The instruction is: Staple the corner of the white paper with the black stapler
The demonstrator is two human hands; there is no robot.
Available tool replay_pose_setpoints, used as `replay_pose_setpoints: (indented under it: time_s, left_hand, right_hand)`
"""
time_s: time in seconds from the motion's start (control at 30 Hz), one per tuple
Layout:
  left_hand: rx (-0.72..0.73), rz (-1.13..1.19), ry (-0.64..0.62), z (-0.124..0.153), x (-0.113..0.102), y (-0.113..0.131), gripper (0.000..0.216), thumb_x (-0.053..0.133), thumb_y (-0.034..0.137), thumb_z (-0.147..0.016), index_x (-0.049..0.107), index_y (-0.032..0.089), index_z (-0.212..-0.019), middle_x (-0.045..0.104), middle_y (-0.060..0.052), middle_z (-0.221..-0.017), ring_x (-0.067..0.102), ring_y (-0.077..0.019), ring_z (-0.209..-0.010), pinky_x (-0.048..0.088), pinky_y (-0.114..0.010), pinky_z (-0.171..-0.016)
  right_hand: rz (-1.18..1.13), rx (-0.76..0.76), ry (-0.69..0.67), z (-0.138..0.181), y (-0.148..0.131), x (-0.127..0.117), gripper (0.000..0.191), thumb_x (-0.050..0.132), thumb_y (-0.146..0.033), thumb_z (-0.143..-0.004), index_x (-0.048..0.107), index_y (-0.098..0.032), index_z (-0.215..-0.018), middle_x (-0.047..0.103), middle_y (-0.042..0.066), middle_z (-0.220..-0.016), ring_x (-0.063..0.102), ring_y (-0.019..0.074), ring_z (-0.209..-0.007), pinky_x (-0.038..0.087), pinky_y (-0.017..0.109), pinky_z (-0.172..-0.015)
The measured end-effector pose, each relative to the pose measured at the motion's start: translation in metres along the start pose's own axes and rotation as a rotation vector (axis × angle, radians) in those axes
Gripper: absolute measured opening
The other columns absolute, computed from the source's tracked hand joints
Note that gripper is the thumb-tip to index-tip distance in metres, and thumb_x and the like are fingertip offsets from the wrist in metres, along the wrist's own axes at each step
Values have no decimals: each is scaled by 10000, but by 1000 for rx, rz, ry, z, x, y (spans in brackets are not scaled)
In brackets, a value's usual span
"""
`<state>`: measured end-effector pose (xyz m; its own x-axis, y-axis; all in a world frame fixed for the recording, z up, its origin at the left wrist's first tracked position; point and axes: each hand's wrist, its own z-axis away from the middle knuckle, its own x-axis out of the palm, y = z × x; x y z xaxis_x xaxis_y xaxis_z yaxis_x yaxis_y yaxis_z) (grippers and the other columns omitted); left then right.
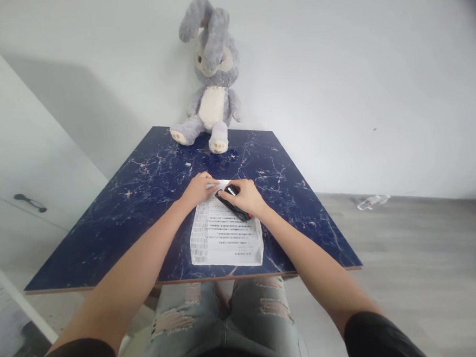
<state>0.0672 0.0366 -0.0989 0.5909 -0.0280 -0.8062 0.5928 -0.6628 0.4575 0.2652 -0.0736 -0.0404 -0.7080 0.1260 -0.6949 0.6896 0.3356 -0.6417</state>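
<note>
Printed sheets of paper [226,250] lie on the dark blue marbled table in front of me, their lower edge slightly curled. My right hand [248,196] is wrapped around a black stapler [233,205], which lies aslant over the upper part of the paper. The stapler's nose points toward the top left, and a small orange spot shows at its rear end. At the upper left corner of the paper, my left hand [200,189] has its fingers closed on the edge, close to the stapler's nose. What the stapler's jaws touch is hidden.
A grey plush rabbit [212,107] sits at the table's [136,234] far edge against the wall. A tiny pale piece [187,164] lies on the tabletop. To the right, a clear plastic wrapper [373,202] rests on the floor. A white cabinet with a dark handle [30,203] stands left.
</note>
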Motion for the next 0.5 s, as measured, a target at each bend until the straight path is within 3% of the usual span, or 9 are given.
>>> replay_pose_setpoints:
  time_s: [0.27,0.37,0.5]
  left_hand:
    - [8,77,56,-2,-4,-5,167,654,230,-859,819,210,-874,754,-64,-938,684,-212,-899,513,-340,-861]
    - [1,51,56,-1,-5,-3,186,638,236,-864,821,212,-892,755,-65,-944,685,-217,-914,524,-355,-896]
    - [-31,18,52,-1,-6,0,179,648,250,-864,822,213,-884,745,-81,-981,676,-235,-943,528,-393,-949]
  right_hand:
    - [115,-101,-105,2,-4,-2,481,682,-578,-882,586,-180,-629,539,-25,-587,426,111,-561,287,274,-581]
    - [119,-166,-174,4,-4,-7,392,668,-519,-907,630,-179,-716,589,-16,-644,471,119,-593,320,265,-612]
    - [190,-310,-339,11,2,-14,219,740,-350,-840,684,-177,-964,703,28,-832,582,159,-704,400,270,-697]
